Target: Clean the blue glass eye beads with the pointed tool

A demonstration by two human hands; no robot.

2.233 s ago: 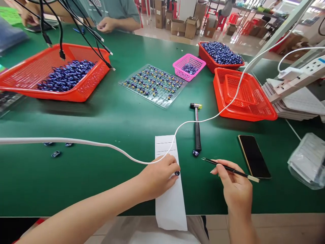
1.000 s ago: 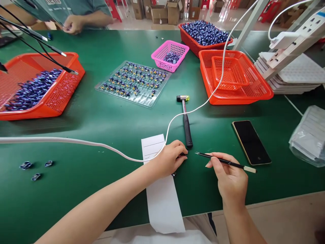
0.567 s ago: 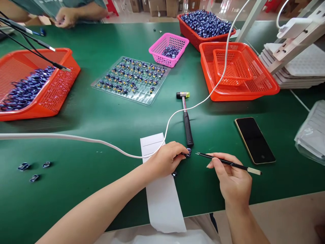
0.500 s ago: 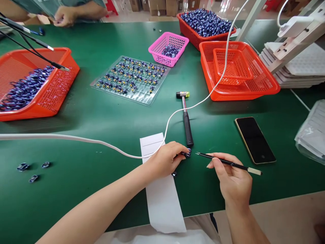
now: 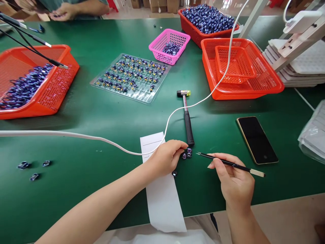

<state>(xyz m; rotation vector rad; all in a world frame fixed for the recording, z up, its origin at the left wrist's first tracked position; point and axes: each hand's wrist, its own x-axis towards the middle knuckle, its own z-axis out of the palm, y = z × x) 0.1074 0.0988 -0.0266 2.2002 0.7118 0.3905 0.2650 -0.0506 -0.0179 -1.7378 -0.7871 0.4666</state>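
In the head view, my right hand [image 5: 237, 181] grips a pair of black tweezers [image 5: 230, 163] with a pale end, their tips pointing left. Just left of those tips, two small dark purple metallic parts [image 5: 189, 153] lie side by side on the table. My left hand [image 5: 165, 156] rests over a white paper strip [image 5: 165, 203], its thumb and forefinger drawn together at the upper edge of these parts. Whether anything sits between those fingertips is hidden. Another small dark part [image 5: 174, 173] lies beside the strip, below the left hand.
A hammer [image 5: 188, 125] lies beyond my hands, crossed by a white cable [image 5: 122, 150]. Farther out are a clear tray [image 5: 147, 98] of parts, a pink basket [image 5: 157, 54] and red baskets [image 5: 243, 95]. A phone [image 5: 257, 139] lies right. Across the table, a person's hands [image 5: 63, 12] work.
My left fingers have come off the small parts slightly, and two parts now show below the fingertips. The tweezers remain almost in place. The person's hands across the table have shifted.
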